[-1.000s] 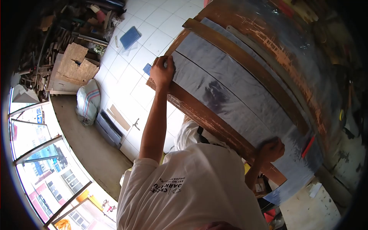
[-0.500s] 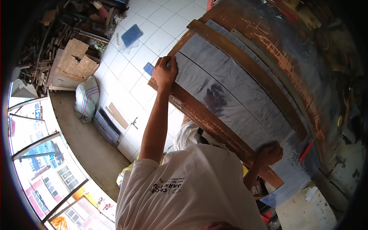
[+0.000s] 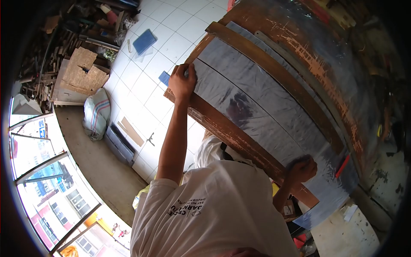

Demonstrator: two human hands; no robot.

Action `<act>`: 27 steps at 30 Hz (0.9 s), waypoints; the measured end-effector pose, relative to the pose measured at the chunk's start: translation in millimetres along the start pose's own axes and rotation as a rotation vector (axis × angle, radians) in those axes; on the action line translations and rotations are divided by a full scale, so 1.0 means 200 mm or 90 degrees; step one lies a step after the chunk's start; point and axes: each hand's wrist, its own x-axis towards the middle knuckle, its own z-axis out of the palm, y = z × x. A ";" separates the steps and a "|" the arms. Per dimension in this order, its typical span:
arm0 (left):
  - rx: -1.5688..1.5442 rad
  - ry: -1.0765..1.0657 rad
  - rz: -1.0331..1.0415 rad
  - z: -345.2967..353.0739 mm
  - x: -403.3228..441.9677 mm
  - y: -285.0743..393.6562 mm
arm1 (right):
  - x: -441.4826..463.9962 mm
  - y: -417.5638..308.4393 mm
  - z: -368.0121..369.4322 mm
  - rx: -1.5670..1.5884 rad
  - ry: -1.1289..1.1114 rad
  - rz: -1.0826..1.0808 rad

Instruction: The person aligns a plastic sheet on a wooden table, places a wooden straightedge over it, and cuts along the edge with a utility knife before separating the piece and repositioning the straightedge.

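Note:
Greyish-blue sheet material (image 3: pixel 274 124) with a dark line and a dark smudge lies on a worn brown table (image 3: pixel 317 60). My left hand (image 3: pixel 183 81) is closed at the sheet's upper left edge, by the end of a brown wooden strip (image 3: pixel 231 132) along the near side. What its fingers hold is too small to name. My right hand (image 3: pixel 303 169), also with curled fingers, rests near the strip's lower right end; its grip is hidden. A second brown strip (image 3: pixel 278 70) lies across the far part of the sheet. A red object (image 3: pixel 343 166) is right of my right hand.
White floor tiles (image 3: pixel 167 47) carry a blue flat item (image 3: pixel 144 41) and cardboard pieces (image 3: pixel 132 132). A striped sack (image 3: pixel 97 113) sits beside dark flat boxes (image 3: pixel 120 144). Scrap wood and a broken board (image 3: pixel 83 70) are piled upper left. Windows (image 3: pixel 55 184) are lower left.
The view shifts slightly between frames. Both hands keep nearly the same places and curled shapes on the sheet and strip.

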 end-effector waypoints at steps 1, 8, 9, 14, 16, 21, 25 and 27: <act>-0.001 -0.002 0.001 0.00 0.00 0.00 | 0.00 0.00 0.00 -0.003 0.003 -0.003; -0.008 0.005 0.004 -0.01 0.00 0.01 | 0.00 0.01 0.00 -0.018 -0.002 -0.010; -0.007 0.004 0.003 0.00 0.00 0.01 | 0.00 0.00 0.00 -0.019 -0.004 -0.006; -0.009 0.002 0.002 0.00 0.00 0.00 | 0.00 0.00 0.00 -0.019 -0.003 -0.006; -0.009 0.003 0.007 0.00 0.00 -0.01 | 0.00 0.00 0.00 -0.010 -0.002 -0.004; -0.021 -0.002 0.004 -0.01 0.00 0.00 | 0.02 0.05 -0.01 -0.034 -0.046 -0.034; -0.014 0.003 0.007 0.00 0.00 -0.01 | 0.16 0.05 0.02 0.180 0.011 -0.007; -0.018 0.004 0.002 0.00 0.00 -0.01 | 0.25 -0.07 -0.01 0.274 -0.038 0.037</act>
